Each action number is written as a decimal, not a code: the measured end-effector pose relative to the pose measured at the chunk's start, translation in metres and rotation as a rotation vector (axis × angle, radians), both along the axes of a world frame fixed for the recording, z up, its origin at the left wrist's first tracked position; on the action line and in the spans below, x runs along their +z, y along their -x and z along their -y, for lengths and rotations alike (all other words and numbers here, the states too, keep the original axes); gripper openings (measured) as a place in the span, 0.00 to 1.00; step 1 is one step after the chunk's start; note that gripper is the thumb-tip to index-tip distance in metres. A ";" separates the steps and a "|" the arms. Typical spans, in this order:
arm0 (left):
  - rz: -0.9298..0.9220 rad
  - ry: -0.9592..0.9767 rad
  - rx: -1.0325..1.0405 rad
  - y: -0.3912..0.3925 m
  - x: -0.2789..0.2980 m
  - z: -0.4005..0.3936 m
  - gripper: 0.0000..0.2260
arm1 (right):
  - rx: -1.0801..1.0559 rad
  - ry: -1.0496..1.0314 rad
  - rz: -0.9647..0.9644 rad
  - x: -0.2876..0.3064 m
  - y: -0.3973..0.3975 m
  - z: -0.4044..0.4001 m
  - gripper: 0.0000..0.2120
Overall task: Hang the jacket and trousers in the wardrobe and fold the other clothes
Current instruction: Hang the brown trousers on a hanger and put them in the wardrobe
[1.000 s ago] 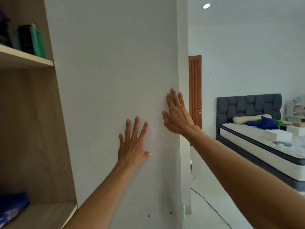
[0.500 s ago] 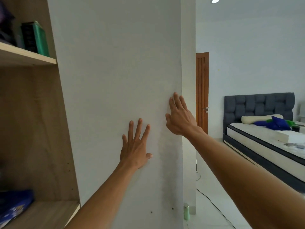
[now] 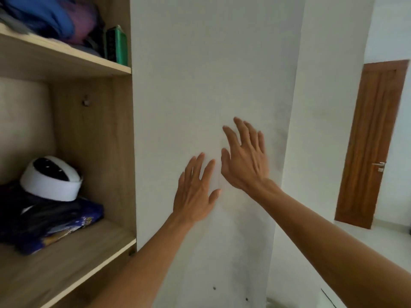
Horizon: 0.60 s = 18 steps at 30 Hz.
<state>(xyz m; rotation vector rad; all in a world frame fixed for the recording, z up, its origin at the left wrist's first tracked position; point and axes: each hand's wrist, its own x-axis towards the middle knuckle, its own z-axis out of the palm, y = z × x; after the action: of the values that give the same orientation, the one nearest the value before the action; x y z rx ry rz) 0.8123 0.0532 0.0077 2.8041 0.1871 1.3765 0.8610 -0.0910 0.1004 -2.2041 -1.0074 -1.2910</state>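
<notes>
Both your hands are spread flat against the white wardrobe door. Your left hand lies at about 6 o'clock from the middle of the view, fingers splayed, grip fully open and holding nothing. Your right hand sits just beside it at 2 o'clock from the left one, slightly blurred, grip equally open and empty, palm toward the panel.

At 9 o'clock the wardrobe's open wooden compartment shows. On its lower shelf lies a pile of dark folded clothes with a blue patterned edge, and a white cap with a black top rests on the pile. On the upper shelf, at 10 o'clock, there is a blue and purple bundle of fabric with a green box upright beside it. You cannot tell from here where the jacket and trousers are.

At 3 o'clock stands a brown wooden door, shut, with a metal handle.
</notes>
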 end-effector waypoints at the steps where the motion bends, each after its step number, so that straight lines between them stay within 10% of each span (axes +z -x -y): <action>1: 0.004 0.017 0.033 0.006 0.000 -0.002 0.34 | 0.066 -0.001 0.010 0.000 0.001 -0.007 0.26; 18: -0.115 0.277 0.887 0.390 -0.039 0.036 0.33 | 1.019 0.291 -0.555 -0.085 0.235 -0.099 0.19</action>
<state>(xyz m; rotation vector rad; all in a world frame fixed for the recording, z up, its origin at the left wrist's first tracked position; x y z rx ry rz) 0.4227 0.0174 -0.0311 2.6166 1.6263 1.1078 0.6260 0.0085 0.0158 -1.6039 -1.7618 -0.0820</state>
